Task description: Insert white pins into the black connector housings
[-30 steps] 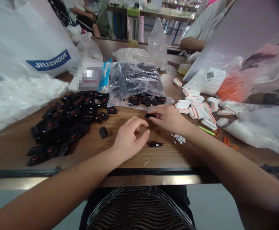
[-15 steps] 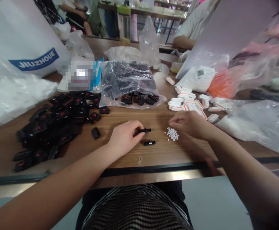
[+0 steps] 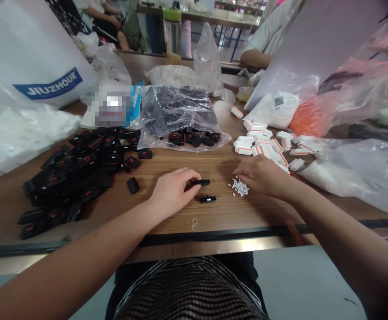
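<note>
My left hand (image 3: pixel 175 190) pinches one end of a black connector housing (image 3: pixel 203 182) between thumb and forefinger, just above the table. A second black connector housing (image 3: pixel 207 199) lies in front of it, with two white spots on its near face. At the upper edge of a small heap of white plugs (image 3: pixel 240 187) is my right hand (image 3: pixel 258 174), its fingers drawn together and pointing down. Whatever its fingertips hold, if anything, is too small to make out. Left of my left hand, another black connector housing (image 3: pixel 133 185) lies by itself.
A large pile of black housings (image 3: pixel 87 164) covers the left side. Behind stands a clear plastic bag (image 3: pixel 180 106) of black housings. White parts with orange strips (image 3: pixel 262 142) lie beyond my right hand. Plastic bags (image 3: pixel 357 173) flank the right; a bottle (image 3: pixel 173 35) stands at the back.
My right hand has shifted slightly left and down, its fingertips now closer to the white plugs. The left hand keeps its hold on the black connector housing.
</note>
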A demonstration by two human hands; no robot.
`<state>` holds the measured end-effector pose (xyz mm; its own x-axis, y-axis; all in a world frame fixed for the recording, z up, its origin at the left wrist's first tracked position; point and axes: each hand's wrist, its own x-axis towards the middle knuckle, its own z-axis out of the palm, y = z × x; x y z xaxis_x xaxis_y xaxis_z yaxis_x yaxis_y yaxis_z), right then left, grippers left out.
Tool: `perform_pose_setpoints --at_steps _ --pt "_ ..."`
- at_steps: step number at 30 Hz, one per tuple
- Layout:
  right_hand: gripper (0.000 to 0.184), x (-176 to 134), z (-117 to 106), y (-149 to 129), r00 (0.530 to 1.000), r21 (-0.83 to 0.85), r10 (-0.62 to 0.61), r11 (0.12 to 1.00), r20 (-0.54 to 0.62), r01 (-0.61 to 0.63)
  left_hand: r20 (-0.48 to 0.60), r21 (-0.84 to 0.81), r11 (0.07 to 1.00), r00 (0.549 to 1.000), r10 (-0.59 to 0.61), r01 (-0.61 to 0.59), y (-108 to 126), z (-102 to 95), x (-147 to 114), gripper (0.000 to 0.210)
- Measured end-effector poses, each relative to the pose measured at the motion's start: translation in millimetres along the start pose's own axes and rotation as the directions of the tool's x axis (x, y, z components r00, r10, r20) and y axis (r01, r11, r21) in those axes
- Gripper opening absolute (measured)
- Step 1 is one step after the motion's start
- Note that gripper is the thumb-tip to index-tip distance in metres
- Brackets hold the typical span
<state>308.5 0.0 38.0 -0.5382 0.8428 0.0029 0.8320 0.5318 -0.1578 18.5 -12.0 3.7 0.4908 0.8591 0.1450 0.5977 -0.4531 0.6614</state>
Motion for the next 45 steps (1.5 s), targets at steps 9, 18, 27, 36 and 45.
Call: perform_pose_setpoints --at_steps 9,18,27,36,45 --pt "0.019 -7 5 4 0.972 0.244 0.235 0.942 0.007 -0.23 0.008 0.005 1.0 1.0 -0.009 0.009 3 -1.9 0 0.013" --pt "0.011 1 -2 -12 0.985 0.135 0.173 0.976 0.008 -0.172 -0.002 -0.008 1.0 1.0 0.004 -0.004 4 -1.1 -1 0.013" --pt "0.009 25 12 -76 0.987 0.523 0.044 0.851 -0.156 0.045 -0.016 -0.01 1.0 1.0 0.002 -0.002 6 0.3 -5 0.01" --pt "0.007 28 20 -74 0.979 0.419 -0.034 0.9 -0.199 0.116 -0.028 -0.016 1.0 1.0 0.004 -0.004 6 1.3 -5 0.008" --pt "0.019 24 10 -81 0.966 0.084 -0.172 0.978 -0.193 0.191 -0.017 -0.022 1.0 1.0 -0.006 0.006 7 0.5 -5 0.008"
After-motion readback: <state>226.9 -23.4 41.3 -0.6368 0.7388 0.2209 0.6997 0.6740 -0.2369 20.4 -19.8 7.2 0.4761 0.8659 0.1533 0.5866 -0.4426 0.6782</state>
